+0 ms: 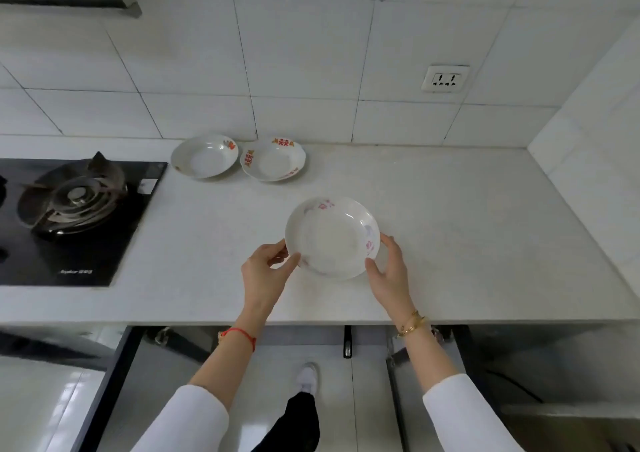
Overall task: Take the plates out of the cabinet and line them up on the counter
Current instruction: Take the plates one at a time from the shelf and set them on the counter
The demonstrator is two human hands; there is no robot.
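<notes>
I hold a white plate with pink flower marks (332, 238) over the middle of the white counter (467, 230). My left hand (265, 270) grips its left rim and my right hand (389, 271) grips its right rim. Whether the plate touches the counter I cannot tell. Two more plates stand side by side at the back by the wall: a white plate with orange marks (204, 156) on the left and a scalloped plate with red marks (273, 160) to its right, their rims almost touching.
A black gas hob with a burner (74, 202) fills the counter's left part. A wall socket (445, 78) sits on the tiled wall at the right. A side wall bounds the counter on the right. Below the counter edge, cabinet doors (398, 382) hang open.
</notes>
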